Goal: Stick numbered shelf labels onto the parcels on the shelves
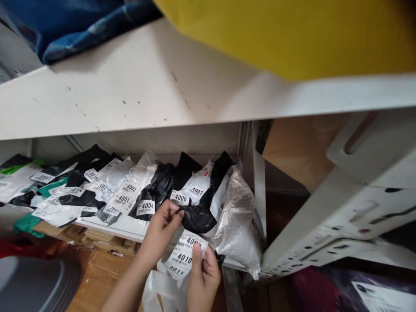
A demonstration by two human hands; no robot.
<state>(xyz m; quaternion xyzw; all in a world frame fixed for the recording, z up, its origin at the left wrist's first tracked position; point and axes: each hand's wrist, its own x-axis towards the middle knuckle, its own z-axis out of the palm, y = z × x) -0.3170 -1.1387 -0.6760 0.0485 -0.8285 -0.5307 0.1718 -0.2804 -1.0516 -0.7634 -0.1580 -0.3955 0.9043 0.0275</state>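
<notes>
My left hand (161,229) pinches the edge of a black parcel bag (195,216) standing on the lower shelf. Below it, my right hand (203,277) holds a strip of white number labels (182,258) reading 4010 and 4011, thumb pressed on the strip. A row of black, white and clear parcels (130,190) with number labels such as 4001, 4002, 4004, 4006 and 4007 lies along the shelf to the left. A silvery plastic parcel (238,216) leans at the right end of the row.
A white upper shelf board (130,86) carries a yellow bag (292,34) and blue cloth (71,26). A white metal shelf upright (341,208) slants at the right. Cardboard (97,238) lies under the shelf, with a grey round object (29,281) at lower left.
</notes>
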